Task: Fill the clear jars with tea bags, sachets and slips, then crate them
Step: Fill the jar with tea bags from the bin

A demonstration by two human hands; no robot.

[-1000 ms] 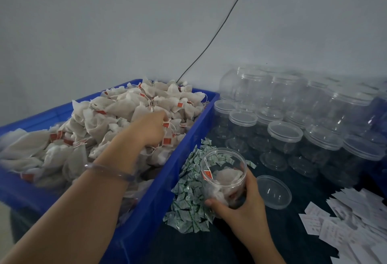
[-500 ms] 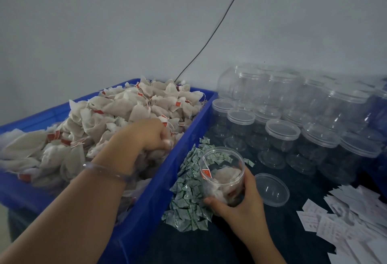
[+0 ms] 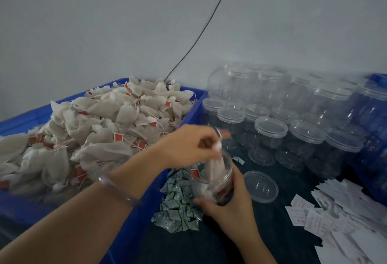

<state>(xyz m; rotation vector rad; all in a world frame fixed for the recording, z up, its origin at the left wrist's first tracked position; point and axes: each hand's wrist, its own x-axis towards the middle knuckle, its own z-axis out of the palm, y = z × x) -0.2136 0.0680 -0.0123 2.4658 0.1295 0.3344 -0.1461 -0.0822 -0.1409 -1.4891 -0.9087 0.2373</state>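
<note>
My right hand (image 3: 232, 203) grips an open clear jar (image 3: 217, 182) that stands on the dark table and holds a few tea bags. Just above the jar's mouth, my left hand (image 3: 188, 146) pinches a tea bag (image 3: 215, 164) whose lower end hangs inside the jar. A blue bin (image 3: 134, 211) on the left is heaped with tea bags (image 3: 100, 127) with red tags. A pile of green-and-white sachets (image 3: 178, 207) lies between the bin and the jar. White paper slips (image 3: 343, 217) are spread at the lower right.
The jar's loose clear lid (image 3: 261, 186) lies upside down to its right. Several empty lidded clear jars (image 3: 293, 121) crowd the back right, stacked in two layers. A blue crate (image 3: 377, 83) edge shows at the far right. A dark cable (image 3: 201, 33) runs up the wall.
My left hand has left the tea bag heap and moved right with a tea bag to the jar's mouth. My right hand has kept its hold on the jar.
</note>
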